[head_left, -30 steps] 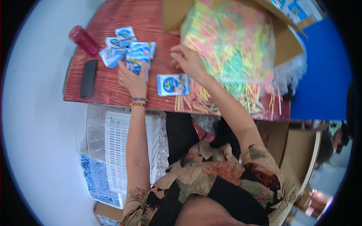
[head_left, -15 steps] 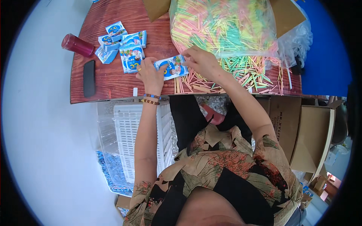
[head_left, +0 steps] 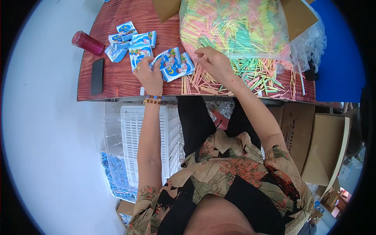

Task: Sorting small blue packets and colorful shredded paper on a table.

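My left hand [head_left: 149,77] has its thumb and fingers closed around the left end of a small blue-and-white packet [head_left: 169,58]. That packet slants over a second packet [head_left: 181,69] of the same kind, which lies beside the straws. More such packets [head_left: 140,53] are heaped just beyond my left hand, partly overlapping. My right hand [head_left: 217,67] hovers at the near left edge of the straw pile, its fingers bent and apart, with nothing visible in them. Short pink, yellow and green paper-like straws [head_left: 250,72] spill out under it from a large clear bag [head_left: 235,31].
A dark red tumbler [head_left: 88,43] lies on its side at the left, with a black phone-like object [head_left: 97,76] near it. Cardboard flaps [head_left: 299,19] flank the bag. Below the red-brown table [head_left: 117,84] stand a white crate [head_left: 150,137] and cardboard boxes [head_left: 319,149].
My left hand has moved left, and a second packet now overlaps the one between my hands. My right hand has come off that packet's end. The view has shifted slightly.
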Tool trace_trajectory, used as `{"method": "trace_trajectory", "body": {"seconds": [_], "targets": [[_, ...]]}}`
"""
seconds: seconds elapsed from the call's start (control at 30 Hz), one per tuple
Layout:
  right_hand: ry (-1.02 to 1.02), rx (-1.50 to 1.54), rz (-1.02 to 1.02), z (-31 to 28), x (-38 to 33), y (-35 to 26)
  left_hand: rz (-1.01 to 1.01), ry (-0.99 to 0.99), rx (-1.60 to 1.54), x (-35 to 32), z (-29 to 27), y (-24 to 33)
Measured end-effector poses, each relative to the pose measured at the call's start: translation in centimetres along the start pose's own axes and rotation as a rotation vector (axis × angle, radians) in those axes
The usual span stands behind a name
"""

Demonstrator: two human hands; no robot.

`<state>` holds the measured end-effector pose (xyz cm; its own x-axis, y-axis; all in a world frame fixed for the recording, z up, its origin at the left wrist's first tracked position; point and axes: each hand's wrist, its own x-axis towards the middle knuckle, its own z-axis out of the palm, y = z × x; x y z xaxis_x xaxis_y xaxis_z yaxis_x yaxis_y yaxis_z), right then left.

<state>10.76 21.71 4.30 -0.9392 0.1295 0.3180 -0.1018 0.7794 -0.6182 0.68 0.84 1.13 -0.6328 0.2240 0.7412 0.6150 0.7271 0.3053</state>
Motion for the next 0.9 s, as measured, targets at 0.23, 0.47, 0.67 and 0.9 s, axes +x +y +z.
{"method": "trace_trajectory", "body": {"seconds": [0.23, 0.47, 0.67, 0.9], "targets": [[-0.135, 0.834, 0.238, 0.5, 0.2, -1.3, -0.585, -0.268, -1.120, -0.5, -4.7, 4.9], [-0.200, 0.918, 0.291, -2.0, -3.6, -1.4, -0.897, -0.405, -1.419, -3.2, -4.9, 7.7], [-0.207, 0.956, 0.370, -3.3, -7.1, 0.2, -0.996, -0.373, -1.497, -5.0, -4.8, 11.0], [-0.119, 0.940, 0.367, -3.5, -10.1, 2.4, -1.062, -0.377, -1.468, -7.0, -4.8, 14.5]]}}
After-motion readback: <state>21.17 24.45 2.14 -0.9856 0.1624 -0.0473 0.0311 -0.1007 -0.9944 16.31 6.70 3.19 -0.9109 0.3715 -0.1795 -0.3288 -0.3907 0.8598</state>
